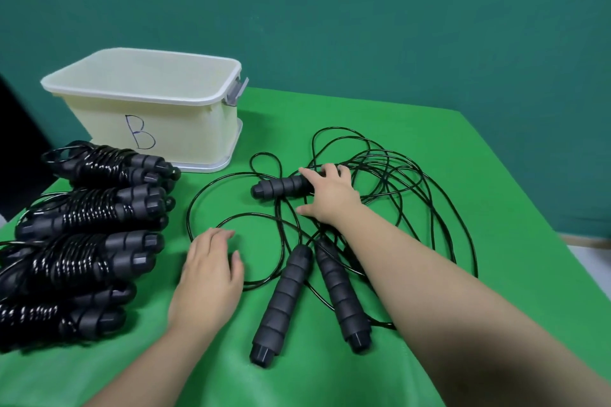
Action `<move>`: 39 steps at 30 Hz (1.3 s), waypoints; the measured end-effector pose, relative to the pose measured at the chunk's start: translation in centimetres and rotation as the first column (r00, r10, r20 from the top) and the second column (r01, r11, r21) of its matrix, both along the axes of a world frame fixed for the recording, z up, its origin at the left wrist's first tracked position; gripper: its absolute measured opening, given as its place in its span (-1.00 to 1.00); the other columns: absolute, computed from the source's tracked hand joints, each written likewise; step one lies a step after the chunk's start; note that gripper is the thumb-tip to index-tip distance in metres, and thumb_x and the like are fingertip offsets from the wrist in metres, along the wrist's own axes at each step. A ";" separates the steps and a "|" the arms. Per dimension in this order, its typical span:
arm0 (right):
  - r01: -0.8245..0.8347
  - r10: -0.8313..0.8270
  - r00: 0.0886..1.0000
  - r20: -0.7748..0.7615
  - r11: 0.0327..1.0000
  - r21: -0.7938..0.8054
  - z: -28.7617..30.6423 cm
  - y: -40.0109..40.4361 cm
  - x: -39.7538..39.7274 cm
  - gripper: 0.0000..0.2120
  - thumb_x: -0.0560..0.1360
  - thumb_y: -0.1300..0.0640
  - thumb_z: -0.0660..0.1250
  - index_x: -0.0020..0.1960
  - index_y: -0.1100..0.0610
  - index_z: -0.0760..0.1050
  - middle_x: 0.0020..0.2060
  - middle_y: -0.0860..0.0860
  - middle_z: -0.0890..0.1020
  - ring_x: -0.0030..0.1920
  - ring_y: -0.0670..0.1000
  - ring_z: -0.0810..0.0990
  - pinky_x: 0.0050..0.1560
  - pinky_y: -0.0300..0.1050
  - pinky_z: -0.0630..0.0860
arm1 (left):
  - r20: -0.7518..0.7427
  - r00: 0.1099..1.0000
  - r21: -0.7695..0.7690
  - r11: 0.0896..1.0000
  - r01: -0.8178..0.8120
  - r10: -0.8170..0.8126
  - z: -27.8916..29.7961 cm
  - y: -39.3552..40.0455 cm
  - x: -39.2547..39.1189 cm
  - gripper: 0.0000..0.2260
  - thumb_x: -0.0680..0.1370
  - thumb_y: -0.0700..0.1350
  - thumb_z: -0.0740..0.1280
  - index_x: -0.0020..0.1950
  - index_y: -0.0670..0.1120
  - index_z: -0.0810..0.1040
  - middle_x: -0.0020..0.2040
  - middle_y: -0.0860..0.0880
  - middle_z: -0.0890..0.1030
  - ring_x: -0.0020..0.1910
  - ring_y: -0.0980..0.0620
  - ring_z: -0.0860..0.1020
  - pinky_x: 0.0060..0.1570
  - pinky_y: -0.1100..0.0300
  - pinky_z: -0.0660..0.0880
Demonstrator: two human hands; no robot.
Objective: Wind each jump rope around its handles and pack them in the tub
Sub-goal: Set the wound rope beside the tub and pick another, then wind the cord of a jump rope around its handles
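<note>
Loose black jump rope cord sprawls over the green table in tangled loops. My right hand reaches onto one black foam handle lying crosswise, fingers curling over its right end. Two more foam handles lie side by side nearer me. My left hand rests flat on the cloth, fingers relaxed, holding nothing. Several wound rope bundles are stacked at the left. The cream tub, marked "B", stands at the back left with its lid on.
The green cloth covers the table, whose right edge runs diagonally toward me. A teal wall stands behind. A grey latch sticks out at the tub's right end. Bare cloth lies in front of my left hand.
</note>
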State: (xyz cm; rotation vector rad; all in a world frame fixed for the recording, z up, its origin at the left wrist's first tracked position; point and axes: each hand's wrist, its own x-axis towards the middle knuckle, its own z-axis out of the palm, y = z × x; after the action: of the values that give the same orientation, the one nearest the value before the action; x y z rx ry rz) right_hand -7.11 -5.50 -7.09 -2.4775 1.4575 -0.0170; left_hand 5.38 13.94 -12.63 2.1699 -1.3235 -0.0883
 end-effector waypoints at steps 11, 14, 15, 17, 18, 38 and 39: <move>-0.052 0.114 0.939 0.323 0.980 -0.194 -0.6 3.6 -3.2 -0.58 0.42 0.35 0.32 0.22 0.05 0.36 0.25 0.06 0.41 0.21 0.15 0.39 0.12 -0.01 0.43 | -0.021 1.000 -0.036 0.999 -0.007 0.007 0.5 0.2 -0.2 -0.74 0.57 -0.20 0.22 0.25 -0.19 0.43 0.20 -0.09 0.46 0.26 -0.05 0.35 0.29 0.05 0.27; -0.093 0.142 0.950 0.278 0.979 -0.181 -0.8 5.2 -4.2 -0.57 0.45 0.32 0.28 0.24 -0.01 0.32 0.36 0.03 0.34 0.07 0.20 0.53 0.03 0.01 0.49 | -0.033 0.999 -0.035 0.999 -0.004 0.003 0.7 0.3 -0.3 -0.73 0.57 -0.18 0.21 0.26 -0.18 0.44 0.21 -0.08 0.46 0.27 -0.04 0.35 0.30 0.04 0.27; -0.106 0.155 0.951 0.268 0.977 -0.187 -0.8 5.6 -4.6 -0.55 0.46 0.32 0.27 0.25 -0.03 0.30 0.39 0.01 0.31 0.04 0.22 0.55 0.02 0.02 0.50 | -0.033 0.999 -0.032 0.999 -0.008 0.007 0.9 0.3 -0.4 -0.73 0.57 -0.18 0.21 0.26 -0.17 0.44 0.21 -0.07 0.46 0.27 -0.04 0.36 0.30 0.02 0.27; -0.097 0.153 0.941 0.303 0.976 -0.193 -0.5 6.2 -5.3 -0.53 0.46 0.31 0.26 0.30 -0.03 0.29 0.40 -0.02 0.29 0.05 0.21 0.55 0.03 0.02 0.49 | -0.016 0.999 -0.013 0.999 -0.030 0.030 1.1 0.4 -0.5 -0.75 0.56 -0.16 0.22 0.24 -0.13 0.46 0.20 -0.05 0.47 0.27 -0.04 0.37 0.31 -0.06 0.22; -0.091 0.154 0.931 0.331 0.976 -0.198 -0.3 6.6 -5.6 -0.53 0.47 0.30 0.26 0.31 -0.02 0.30 0.40 -0.03 0.29 0.06 0.19 0.54 0.06 0.02 0.49 | -0.005 0.999 -0.007 0.999 -0.046 0.046 1.2 0.5 -0.6 -0.76 0.56 -0.15 0.22 0.22 -0.10 0.47 0.20 -0.03 0.47 0.27 -0.03 0.37 0.32 -0.10 0.17; -0.114 0.256 0.741 0.621 0.959 -0.260 0.0 16.2 -10.3 -0.74 0.52 0.22 0.34 0.12 -0.07 0.44 0.07 -0.26 0.47 -0.01 -0.44 0.44 0.01 -0.57 0.32 | -0.932 0.186 -0.311 0.950 0.032 -0.311 7.8 2.7 -10.3 -0.71 0.50 -0.17 0.36 0.20 -0.14 0.48 0.00 -0.13 0.61 -0.10 -0.02 0.57 -0.09 0.10 0.47; -0.084 0.237 0.695 0.679 0.965 -0.250 0.2 16.6 -10.3 -0.63 0.45 0.27 0.39 0.14 -0.07 0.42 0.13 -0.20 0.44 0.05 -0.41 0.41 0.08 -0.55 0.30 | -0.927 0.183 -0.327 0.944 0.029 -0.327 7.9 2.9 -10.3 -0.70 0.45 -0.17 0.37 0.18 -0.12 0.50 0.01 -0.12 0.61 -0.04 -0.04 0.55 -0.03 0.05 0.43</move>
State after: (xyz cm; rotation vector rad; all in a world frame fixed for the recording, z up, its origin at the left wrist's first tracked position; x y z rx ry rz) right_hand -17.36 11.13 -6.88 -2.3049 0.9192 -1.0160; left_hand -4.96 16.84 -4.76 1.1578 -0.6693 -1.1758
